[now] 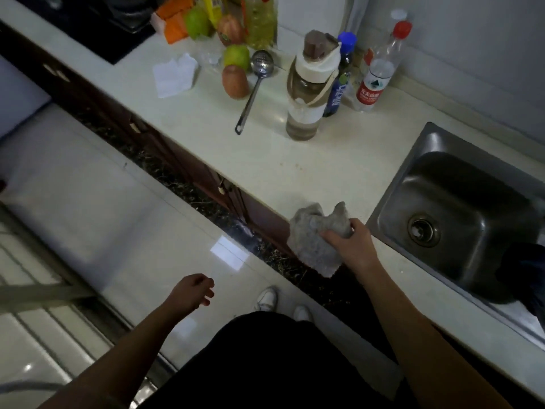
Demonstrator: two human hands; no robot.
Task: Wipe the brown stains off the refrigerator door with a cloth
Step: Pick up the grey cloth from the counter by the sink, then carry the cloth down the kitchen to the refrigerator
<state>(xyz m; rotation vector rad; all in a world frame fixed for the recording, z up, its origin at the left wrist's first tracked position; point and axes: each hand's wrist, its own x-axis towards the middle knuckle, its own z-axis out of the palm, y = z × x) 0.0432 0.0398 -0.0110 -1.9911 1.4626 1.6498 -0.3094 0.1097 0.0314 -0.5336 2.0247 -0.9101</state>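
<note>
A grey cloth (315, 240) hangs crumpled over the front edge of the pale kitchen counter (295, 160), just left of the sink. My right hand (351, 240) grips its upper bunched part from the right. My left hand (193, 293) hovers over the floor below the counter, fingers loosely curled, holding nothing. No refrigerator door is in view.
A steel sink (460, 219) is set in the counter at right. Behind stand a large brown-capped bottle (309, 93), two smaller bottles (377, 69), a slotted ladle (253, 90), fruit (236, 69) and a paper scrap (174, 75). Dark cabinet fronts (182, 163) run below; glossy tiled floor (118, 208) spreads left.
</note>
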